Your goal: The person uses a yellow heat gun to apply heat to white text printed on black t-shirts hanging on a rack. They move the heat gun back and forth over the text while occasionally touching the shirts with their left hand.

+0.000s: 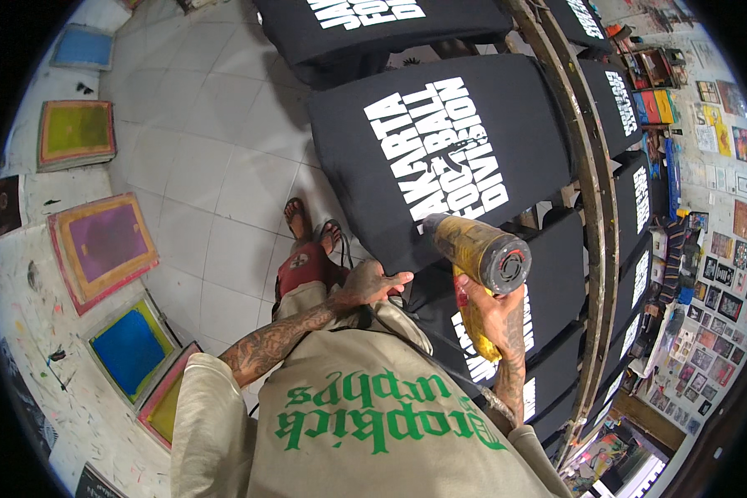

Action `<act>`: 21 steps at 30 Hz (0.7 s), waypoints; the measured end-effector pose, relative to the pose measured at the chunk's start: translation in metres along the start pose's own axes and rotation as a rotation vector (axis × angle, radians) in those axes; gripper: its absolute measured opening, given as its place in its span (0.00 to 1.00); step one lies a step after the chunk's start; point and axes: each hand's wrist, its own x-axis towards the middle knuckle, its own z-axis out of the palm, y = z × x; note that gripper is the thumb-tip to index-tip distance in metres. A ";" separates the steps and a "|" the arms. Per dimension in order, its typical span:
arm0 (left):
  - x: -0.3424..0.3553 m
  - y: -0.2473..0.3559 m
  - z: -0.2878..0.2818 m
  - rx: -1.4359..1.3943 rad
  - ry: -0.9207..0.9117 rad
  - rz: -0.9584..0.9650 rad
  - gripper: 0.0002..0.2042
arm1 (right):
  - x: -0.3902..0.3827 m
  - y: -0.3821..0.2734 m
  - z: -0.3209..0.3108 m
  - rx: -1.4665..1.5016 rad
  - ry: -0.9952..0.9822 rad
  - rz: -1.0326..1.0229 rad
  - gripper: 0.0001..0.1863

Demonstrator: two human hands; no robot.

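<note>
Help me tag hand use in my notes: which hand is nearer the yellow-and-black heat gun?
Right. The right hand is wrapped around the handle of the heat gun; the left hand is off to its left, apart from it.

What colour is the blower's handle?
The handle is mostly yellow, best seen in the head view.

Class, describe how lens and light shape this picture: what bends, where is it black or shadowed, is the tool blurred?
Head view: the wooden rails bow, corners black; head view: soft shadows on the tiled floor; head view: the heat gun shows no obvious blur.
</note>
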 end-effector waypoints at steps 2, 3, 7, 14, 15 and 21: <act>-0.007 0.000 -0.001 -0.089 -0.024 0.126 0.33 | 0.002 0.001 0.001 -0.006 0.037 0.011 0.29; -0.013 0.003 -0.002 -0.134 -0.038 0.191 0.33 | 0.003 0.001 0.002 -0.010 0.054 0.018 0.32; -0.010 -0.006 0.002 -0.194 -0.018 0.233 0.31 | 0.007 0.017 0.003 -0.025 0.000 -0.203 0.37; -0.013 -0.006 -0.005 -0.093 0.073 0.182 0.29 | 0.008 0.017 -0.005 0.008 0.153 -0.117 0.22; -0.012 -0.007 -0.008 -0.041 0.081 0.169 0.29 | 0.007 0.018 -0.009 -0.004 0.100 -0.091 0.22; -0.008 -0.010 -0.011 -0.052 0.016 0.289 0.30 | 0.003 0.006 -0.016 0.152 0.021 0.074 0.24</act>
